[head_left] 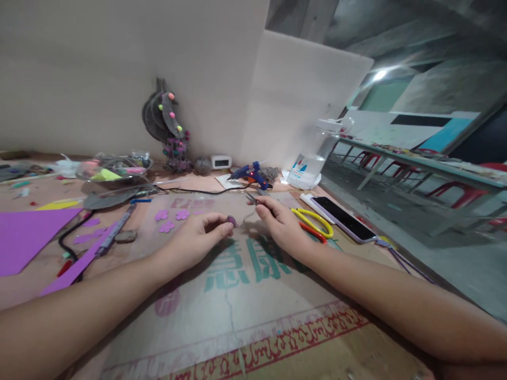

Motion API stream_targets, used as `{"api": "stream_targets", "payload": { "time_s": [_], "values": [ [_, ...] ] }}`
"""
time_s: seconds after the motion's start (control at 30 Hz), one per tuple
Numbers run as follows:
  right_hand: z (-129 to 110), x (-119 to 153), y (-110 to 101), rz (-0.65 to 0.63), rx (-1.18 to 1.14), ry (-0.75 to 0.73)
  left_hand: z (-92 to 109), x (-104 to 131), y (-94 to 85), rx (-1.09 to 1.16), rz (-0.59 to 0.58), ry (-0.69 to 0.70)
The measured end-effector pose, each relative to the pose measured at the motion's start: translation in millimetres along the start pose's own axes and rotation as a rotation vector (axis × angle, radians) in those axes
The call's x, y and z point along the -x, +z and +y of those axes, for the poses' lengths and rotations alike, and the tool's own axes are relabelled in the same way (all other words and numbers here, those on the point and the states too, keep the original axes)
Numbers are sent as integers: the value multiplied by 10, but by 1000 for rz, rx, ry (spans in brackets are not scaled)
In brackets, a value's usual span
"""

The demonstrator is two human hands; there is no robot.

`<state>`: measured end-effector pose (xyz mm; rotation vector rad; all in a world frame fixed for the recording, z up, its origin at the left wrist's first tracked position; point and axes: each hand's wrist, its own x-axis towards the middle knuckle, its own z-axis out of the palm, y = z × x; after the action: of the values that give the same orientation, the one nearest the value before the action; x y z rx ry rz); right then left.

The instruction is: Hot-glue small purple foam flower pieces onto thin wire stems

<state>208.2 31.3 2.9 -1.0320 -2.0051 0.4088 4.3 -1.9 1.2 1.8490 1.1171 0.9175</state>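
My left hand (pixel 206 230) pinches a small, round, dark purple piece (pixel 232 220) between thumb and fingertips, above the middle of the printed board. A thin strand seems to run from the piece toward the right. My right hand (pixel 283 221) is closed on slim metal tweezers (pixel 251 198), whose tips point up and to the left. Beside that hand lie scissors with yellow and red loop handles (pixel 317 221), partly hidden under the wrist. Several purple foam flowers (pixel 166 226) lie just beyond my left forearm.
A blue glue gun (pixel 251 173) with a red light stands at the back, near a small digital clock (pixel 221 162). Along the right edge are a phone (pixel 344 218) and a water jug (pixel 311 158). Purple foam sheet (pixel 35 237), a cutter (pixel 116 229) and a supply bowl (pixel 113 171) occupy the left.
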Motion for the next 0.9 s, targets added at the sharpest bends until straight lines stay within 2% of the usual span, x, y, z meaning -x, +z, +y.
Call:
{"api": "stream_targets", "payload": {
  "time_s": [0.1, 0.17, 0.23, 0.33, 0.4, 0.47, 0.57, 0.67, 0.77, 0.9],
  "values": [
    [57, -42, 7, -10, -8, 47, 38, 80, 27, -195, -2, 191],
    [72, -51, 11, -24, 12, 42, 100, 152, 55, -363, -69, 345],
    [67, -45, 11, -33, 32, 16, 202, 205, 59, -485, -80, 406],
    [46, -28, -1, -49, 48, -15, 416, 202, -75, -560, -84, 351],
    [35, -24, -12, -67, 54, -7, 545, 152, -289, -572, -32, 236],
    [25, -28, -21, -80, 59, 16, 598, 92, -579, -580, -32, 137],
    [13, -40, -27, -88, 82, 48, 462, 23, -1021, -655, -60, -69],
    [12, -45, -24, -97, 112, 39, 160, -15, -1301, -689, -76, -168],
    [28, -43, -14, -106, 118, 26, -96, -39, -1380, -703, -54, -211],
    [63, -43, 7, -112, 130, 33, -252, -56, -1330, -722, -22, -194]
  ]
}}
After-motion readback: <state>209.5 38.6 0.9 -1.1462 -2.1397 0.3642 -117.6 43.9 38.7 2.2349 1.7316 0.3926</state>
